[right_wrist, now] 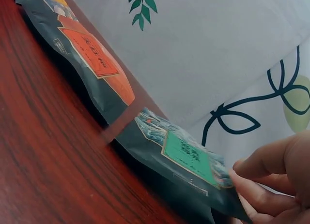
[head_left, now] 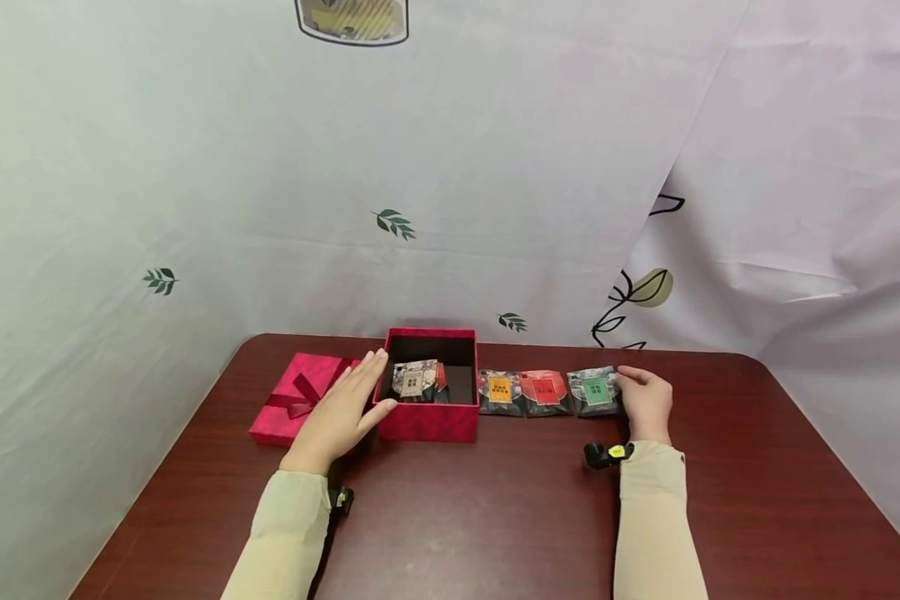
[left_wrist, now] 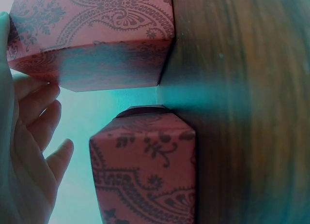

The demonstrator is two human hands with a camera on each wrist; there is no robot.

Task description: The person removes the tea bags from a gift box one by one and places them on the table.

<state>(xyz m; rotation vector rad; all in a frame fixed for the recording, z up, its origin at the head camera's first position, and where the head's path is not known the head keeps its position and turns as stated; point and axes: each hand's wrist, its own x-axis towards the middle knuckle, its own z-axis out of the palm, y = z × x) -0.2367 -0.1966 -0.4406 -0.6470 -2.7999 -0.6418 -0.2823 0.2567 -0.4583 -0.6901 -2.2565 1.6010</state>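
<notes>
My right hand (head_left: 647,406) pinches the right edge of a dark sachet with a green label (right_wrist: 186,154), at the right end of a row of sachets. To its left lie a red-labelled sachet (head_left: 545,392) and an orange-labelled sachet (head_left: 501,392), side by side. My left hand (head_left: 345,414) has its fingers extended at the left side of an uncovered red patterned box (head_left: 427,423), its fingertips right by the rim. Inside the box, a beige-labelled sachet (head_left: 414,381) overlaps one with red on it (head_left: 441,377).
The red box lid (head_left: 291,417) with a dark red ribbon lies left of the box, partly behind my left hand. A brown wooden table (head_left: 480,517) carries everything, and a pale printed curtain (head_left: 435,167) hangs behind its far edge.
</notes>
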